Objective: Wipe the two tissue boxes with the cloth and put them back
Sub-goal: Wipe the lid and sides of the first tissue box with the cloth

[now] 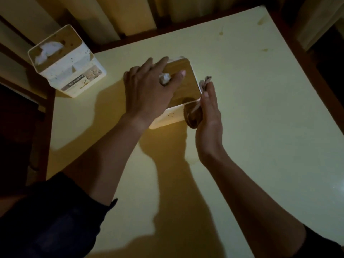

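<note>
A white tissue box with a wooden lid (186, 84) stands at the middle of the pale table (260, 108). My left hand (147, 92) lies across its lid, fingers spread and thumb over the tissue slot, steadying it. My right hand (209, 116) presses a brownish cloth (193, 116) flat against the box's right side with straight fingers; a bit of cloth shows above the fingertips. A second white tissue box (68, 66), with a tissue poking from its wooden lid and a "TISSUE HOLDER" label, stands at the table's far left corner.
Dark wooden chair frames surround the table at the back, left and right. Pale curtains or panels hang behind. A few small stains mark the table's far right part. The scene is dim, with strong shadows of my arms on the tabletop.
</note>
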The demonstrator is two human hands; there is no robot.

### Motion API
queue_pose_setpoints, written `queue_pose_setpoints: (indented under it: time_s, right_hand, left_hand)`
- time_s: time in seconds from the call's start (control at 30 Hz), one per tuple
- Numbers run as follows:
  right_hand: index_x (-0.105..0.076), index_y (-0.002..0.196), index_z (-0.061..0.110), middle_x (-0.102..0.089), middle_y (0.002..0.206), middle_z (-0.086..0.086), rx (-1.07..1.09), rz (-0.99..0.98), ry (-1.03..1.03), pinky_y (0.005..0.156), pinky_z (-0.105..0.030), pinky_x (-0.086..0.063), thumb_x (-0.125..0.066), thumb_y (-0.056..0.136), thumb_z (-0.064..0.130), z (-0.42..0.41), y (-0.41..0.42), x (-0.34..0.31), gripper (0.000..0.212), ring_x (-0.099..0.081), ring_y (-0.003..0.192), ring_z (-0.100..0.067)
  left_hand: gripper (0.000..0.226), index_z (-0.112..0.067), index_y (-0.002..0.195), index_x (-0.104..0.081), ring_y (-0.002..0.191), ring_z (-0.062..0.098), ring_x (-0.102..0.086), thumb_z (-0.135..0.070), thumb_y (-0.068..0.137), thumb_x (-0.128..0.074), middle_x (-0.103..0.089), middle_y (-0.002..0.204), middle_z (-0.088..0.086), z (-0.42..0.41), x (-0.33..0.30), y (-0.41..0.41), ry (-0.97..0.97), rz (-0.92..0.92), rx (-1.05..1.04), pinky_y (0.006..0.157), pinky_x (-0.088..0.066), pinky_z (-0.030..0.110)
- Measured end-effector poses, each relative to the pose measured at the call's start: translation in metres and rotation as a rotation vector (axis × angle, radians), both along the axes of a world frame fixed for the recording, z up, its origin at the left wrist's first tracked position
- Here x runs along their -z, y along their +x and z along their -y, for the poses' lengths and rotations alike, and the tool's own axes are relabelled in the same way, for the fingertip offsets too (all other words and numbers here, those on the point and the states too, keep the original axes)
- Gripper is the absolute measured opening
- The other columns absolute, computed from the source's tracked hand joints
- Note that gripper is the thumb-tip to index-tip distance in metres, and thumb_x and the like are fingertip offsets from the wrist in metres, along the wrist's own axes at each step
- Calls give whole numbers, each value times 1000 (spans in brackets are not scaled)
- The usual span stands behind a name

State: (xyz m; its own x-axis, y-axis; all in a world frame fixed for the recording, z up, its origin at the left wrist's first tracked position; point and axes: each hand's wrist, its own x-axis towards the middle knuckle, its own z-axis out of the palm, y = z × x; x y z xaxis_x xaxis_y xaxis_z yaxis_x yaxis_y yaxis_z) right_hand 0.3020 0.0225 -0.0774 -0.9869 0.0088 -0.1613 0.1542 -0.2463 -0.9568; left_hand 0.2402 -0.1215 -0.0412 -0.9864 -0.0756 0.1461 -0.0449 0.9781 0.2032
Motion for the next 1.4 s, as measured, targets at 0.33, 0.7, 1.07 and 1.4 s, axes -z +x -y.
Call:
queue_pose_setpoints:
  time_s: [0.33, 0.7, 1.07, 1.4]
  right_hand:
    - [-23, 170, 30, -29, 175, 9, -25, 124, -22, 132, -44, -26, -39, 101, 57, -6, -8, 4, 76, -29, 160, -10]
    - [-14, 171, 29, -21, 176, 14, 58, -108, 91, 131, -46, -29, -33, 108, 55, 27, -1, -12, 71, -22, 161, -4]
    - [3, 173, 28, -2, 180, 13, -42, -155, 106, 135, -52, -17, -32, 110, 50, 41, 3, -24, 75, -5, 165, -4]
    - [-29, 166, 32, -39, 170, 6, -54, 80, 32, 129, -57, -30, -43, 89, 91, 34, -36, 13, 98, -36, 158, -14]
  left_hand:
    - [81, -46, 160, -21, 158, 25, -12, -87, 91, -26, -24, 170, -1, 45, -20, -13, -152, 134, 315, 124, 1, 55]
    - [79, -54, 159, -16, 159, 18, -4, -86, 89, -36, -15, 171, -15, 25, -6, 1, 115, 134, 91, 118, -17, 63]
    - [79, -43, 162, -17, 159, 27, -8, -80, 94, -33, -15, 172, -7, 12, 0, 2, 155, 69, -91, 122, -17, 60]
    - [80, -44, 162, -16, 159, 30, -11, -81, 94, -34, -16, 172, -8, 4, 0, 4, 148, 52, -160, 120, -16, 63]
